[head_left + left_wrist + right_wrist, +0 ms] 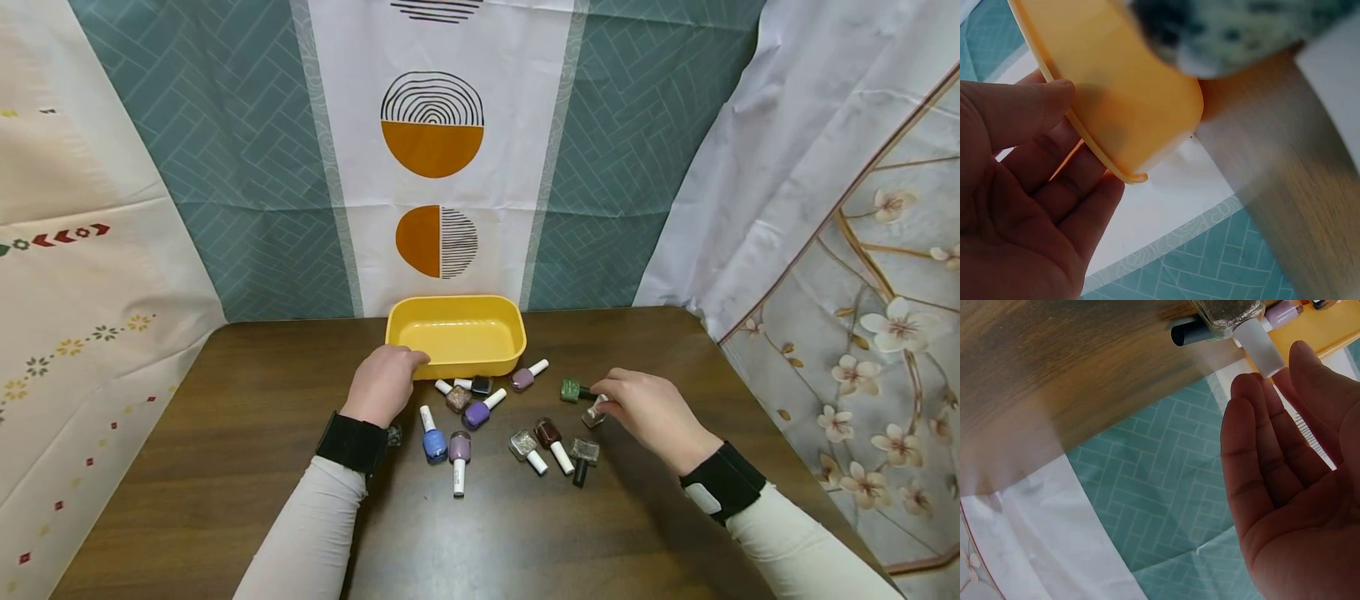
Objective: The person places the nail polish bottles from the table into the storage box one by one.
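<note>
Right hand (pixel 652 408) with straight fingers (pixel 1254 419) touching a glitter bottle's (pixel 595 412) white cap at three o'clock of the scattered bottles (pixel 480 412); left hand (pixel 384 382) loosely curled against yellow tray (pixel 455 335) rim; risk of rolling bottle across desk (pixel 225 433).

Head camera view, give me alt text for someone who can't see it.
Two hands work over scattered nail polish bottles on a wooden table: the left hand touches a yellow tray, the right hand reaches a clear glitter bottle.
</note>
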`<state>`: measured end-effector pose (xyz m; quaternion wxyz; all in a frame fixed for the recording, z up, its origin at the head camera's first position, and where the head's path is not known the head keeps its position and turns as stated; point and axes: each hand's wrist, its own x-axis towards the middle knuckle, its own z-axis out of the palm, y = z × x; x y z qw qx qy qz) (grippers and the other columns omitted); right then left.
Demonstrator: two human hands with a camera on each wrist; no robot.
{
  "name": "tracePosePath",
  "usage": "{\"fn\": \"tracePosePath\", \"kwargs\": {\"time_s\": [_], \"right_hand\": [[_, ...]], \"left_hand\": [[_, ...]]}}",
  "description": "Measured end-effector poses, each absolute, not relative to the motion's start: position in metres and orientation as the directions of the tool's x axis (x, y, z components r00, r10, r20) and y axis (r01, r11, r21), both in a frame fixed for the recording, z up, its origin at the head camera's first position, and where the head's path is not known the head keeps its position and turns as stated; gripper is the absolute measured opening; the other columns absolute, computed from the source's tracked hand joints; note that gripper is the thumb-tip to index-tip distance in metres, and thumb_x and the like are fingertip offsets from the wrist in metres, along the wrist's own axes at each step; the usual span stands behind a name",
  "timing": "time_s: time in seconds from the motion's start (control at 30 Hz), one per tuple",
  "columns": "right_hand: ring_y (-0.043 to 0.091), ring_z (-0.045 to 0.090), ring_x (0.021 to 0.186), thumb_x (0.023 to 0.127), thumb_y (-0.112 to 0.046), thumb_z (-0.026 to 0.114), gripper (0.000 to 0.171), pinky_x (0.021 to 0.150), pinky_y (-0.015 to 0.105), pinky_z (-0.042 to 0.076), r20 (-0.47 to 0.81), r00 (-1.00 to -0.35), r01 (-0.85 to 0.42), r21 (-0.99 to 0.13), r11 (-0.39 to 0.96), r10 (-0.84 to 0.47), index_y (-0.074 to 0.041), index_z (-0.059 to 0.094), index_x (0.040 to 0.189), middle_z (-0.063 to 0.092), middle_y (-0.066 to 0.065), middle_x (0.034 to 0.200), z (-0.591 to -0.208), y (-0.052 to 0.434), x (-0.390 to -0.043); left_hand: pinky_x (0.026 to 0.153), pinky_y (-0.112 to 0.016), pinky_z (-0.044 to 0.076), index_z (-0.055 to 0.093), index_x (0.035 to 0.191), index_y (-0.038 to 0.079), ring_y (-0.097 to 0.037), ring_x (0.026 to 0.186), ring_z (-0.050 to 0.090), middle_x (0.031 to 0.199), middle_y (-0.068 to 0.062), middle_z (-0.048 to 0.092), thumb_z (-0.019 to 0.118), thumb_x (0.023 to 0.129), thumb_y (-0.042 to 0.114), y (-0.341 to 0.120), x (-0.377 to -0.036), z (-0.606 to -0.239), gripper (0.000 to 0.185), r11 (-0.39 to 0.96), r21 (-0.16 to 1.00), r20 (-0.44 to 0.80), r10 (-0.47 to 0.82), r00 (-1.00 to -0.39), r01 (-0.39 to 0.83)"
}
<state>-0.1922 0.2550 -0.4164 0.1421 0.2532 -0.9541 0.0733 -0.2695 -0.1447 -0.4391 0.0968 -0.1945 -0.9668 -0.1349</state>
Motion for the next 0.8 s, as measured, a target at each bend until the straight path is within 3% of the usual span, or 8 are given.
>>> {"fn": "tracePosePath", "kwargs": {"time_s": [0.8], "right_hand": [[0.016,0.071,0.080,0.086,-0.002,0.094,0.020,0.072,0.039,0.061,0.273,-0.831,-0.512,-0.031,0.859,-0.485,-0.010,0.081,0.100,0.069,-0.004,0.089,-0.4193,0.2507,-0.1971]], "left_hand": [[0.098,-0.048,0.059,0.084,0.119,0.007,-0.033,0.093,0.068,0.102,-0.014,0.079,0.083,0.092,-0.011,-0.1481,-0.2700,-0.4440,0.032,0.879,0.177,0.283,0.385,-0.879,0.442]]}}
